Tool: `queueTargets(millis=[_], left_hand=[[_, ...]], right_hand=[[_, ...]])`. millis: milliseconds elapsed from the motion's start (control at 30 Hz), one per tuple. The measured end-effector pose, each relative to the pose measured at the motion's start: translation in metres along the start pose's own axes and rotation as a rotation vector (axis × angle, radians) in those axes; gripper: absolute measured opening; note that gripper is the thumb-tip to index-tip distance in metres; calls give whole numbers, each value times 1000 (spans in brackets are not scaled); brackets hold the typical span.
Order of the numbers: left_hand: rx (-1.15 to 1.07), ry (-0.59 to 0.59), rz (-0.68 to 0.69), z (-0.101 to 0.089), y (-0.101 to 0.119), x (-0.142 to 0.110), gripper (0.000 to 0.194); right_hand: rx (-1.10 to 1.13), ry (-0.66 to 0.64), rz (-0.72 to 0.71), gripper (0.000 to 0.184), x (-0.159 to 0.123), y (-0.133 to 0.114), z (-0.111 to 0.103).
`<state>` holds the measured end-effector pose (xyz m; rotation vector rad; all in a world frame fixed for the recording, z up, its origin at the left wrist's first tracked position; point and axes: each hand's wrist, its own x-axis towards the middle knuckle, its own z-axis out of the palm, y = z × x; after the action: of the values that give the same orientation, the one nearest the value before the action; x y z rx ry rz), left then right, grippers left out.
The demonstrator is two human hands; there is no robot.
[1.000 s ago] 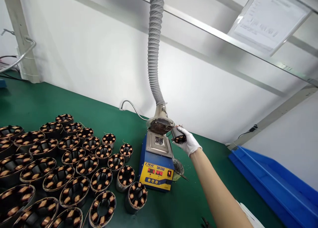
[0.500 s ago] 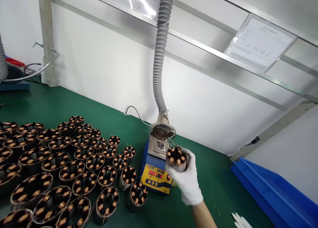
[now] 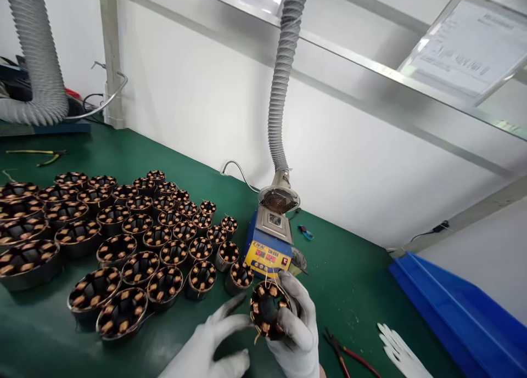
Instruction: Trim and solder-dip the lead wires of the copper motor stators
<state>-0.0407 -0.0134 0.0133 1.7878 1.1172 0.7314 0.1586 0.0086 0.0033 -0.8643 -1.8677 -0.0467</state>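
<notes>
My right hand (image 3: 300, 326), in a white glove with dirty fingertips, grips a round motor stator (image 3: 258, 308). Copper windings ring the stator's black inner wall, and thin wire ends stick out at its top and lower edge. To its left is my left hand (image 3: 216, 339), also gloved, with thumb and fingers spread. Its fingertips come close to the stator's left edge; whether they touch I cannot tell. Just beyond the hands stands a blue solder pot (image 3: 269, 238) with a yellow display panel. Beside it, another stator (image 3: 239, 278) stands on the green table.
Several stators (image 3: 140, 267) crowd the table's left side. A fume hood (image 3: 280, 198) hangs over the pot on a grey hose (image 3: 283, 92). Red-handled pliers (image 3: 343, 351), a white glove (image 3: 399, 350) and a blue bin (image 3: 457, 312) lie right. Yellow-handled cutters (image 3: 53, 154) lie far left.
My right hand has brought the stator from beside the solder pot down and nearer to me, tilting its opening toward the camera. My left hand has come into view. The camera view has shifted.
</notes>
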Motion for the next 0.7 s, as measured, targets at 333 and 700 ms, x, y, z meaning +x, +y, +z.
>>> queueTargets(millis=[333, 700], left_hand=[[-698, 50, -60, 19, 21, 5, 19], [-640, -219, -119, 14, -8, 15, 16]], right_hand=[[-326, -272, -185, 54, 23, -26, -20], [365, -850, 578, 56, 50, -10, -25]])
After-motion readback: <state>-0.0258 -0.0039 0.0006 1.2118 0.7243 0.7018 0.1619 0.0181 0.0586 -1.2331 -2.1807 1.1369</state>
